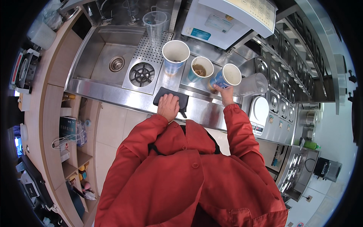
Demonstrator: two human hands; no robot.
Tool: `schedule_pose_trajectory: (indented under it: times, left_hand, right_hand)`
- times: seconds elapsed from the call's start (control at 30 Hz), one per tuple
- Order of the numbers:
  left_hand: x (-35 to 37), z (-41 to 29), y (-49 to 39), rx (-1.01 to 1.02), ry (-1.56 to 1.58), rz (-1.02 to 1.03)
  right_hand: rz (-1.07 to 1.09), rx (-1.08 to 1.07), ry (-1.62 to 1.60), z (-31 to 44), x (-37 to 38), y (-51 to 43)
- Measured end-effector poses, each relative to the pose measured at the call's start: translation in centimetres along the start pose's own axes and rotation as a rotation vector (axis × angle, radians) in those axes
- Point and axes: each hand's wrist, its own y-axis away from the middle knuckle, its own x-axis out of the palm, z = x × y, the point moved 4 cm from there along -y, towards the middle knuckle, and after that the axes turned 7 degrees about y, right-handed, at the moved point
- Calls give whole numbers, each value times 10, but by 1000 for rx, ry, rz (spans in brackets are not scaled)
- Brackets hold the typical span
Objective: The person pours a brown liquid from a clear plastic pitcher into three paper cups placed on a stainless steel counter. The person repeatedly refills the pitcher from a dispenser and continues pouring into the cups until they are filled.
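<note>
My left hand (168, 105) presses on a folded dark grey cloth (161, 94) at the counter's front edge. With my right hand (226, 92) I grip the lower side of a blue paper cup (220, 79), whose pale inside shows at the rim. To its left stands a teal paper cup (195, 74) holding brown liquid with small bits in it. Farther left is a taller blue and white paper cup (173, 65) with a small dark spot inside. A clear plastic cup (249, 85) lies tilted just right of my right hand.
A steel sink (106, 54) is at the left, beside a cup rinser (141, 74) and a perforated drain plate with a tall clear measuring cup (154, 28). Behind the cups stands a white dispensing machine (215, 25). A white kitchen scale (259, 110) and lidded steel containers (274, 76) are at the right.
</note>
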Motion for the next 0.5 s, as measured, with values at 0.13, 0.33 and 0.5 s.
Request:
schedule_pose_trajectory:
  times: [0.13, 0.33, 0.5]
  left_hand:
    - [1, 0, 0, -6, 0, 7]
    - [-1, -3, -3, 1, 8, 1]
    - [-3, -2, 1, -17, 7, -2]
  right_hand:
    - [2, -33, 29, -9, -7, -5]
    - [-160, -32, 78, -20, -17, 3]
    - [-228, 230, 37, 6, -8, 55]
